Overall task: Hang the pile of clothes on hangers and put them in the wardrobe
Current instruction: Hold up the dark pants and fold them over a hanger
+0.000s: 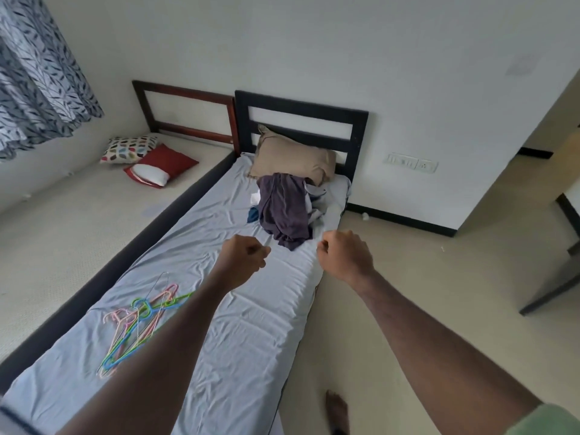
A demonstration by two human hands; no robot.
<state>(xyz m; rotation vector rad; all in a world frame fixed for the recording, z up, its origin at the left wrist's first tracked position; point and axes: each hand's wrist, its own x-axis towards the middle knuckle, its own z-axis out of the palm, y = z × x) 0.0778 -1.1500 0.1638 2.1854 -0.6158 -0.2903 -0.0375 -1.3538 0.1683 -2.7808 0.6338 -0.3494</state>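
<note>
A pile of clothes [287, 211], a dark purple garment on top with white and blue pieces beneath, lies on the pale blue bed sheet [244, 309] just below a tan pillow [292, 160]. Several coloured plastic hangers [138, 321] lie heaped on the sheet at the lower left. Both my arms stretch out over the bed. My left hand [246, 255] is curled into a fist, holding nothing, just short of the pile. My right hand [343, 257] is also fisted and empty, over the bed's right edge. No wardrobe is in view.
A second bed with a beige mattress [78, 221] adjoins on the left, with a patterned cushion [130, 149] and a red cushion [163, 166]. A curtain [34, 70] hangs top left. Beige floor [423, 277] lies right, with dark furniture [552, 284] and my bare foot [337, 412].
</note>
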